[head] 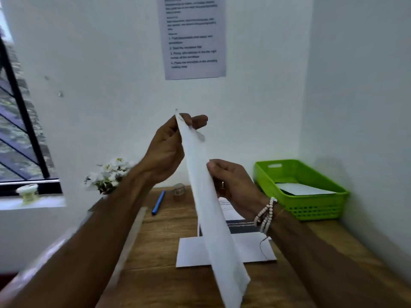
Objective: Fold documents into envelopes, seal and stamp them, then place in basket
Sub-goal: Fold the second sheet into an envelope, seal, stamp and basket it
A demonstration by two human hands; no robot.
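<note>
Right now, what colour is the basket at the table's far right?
Bright green: the basket shows best in the head view, with a white envelope lying inside.

Long white paper sheet (206,196) held up edge-on over the wooden table (160,241), tilted, top end away. White rectangular envelope (191,252) flat mid-table, below it. Green perforated plastic basket (311,210) at back right corner; second white envelope (304,188) lies inside.
</note>
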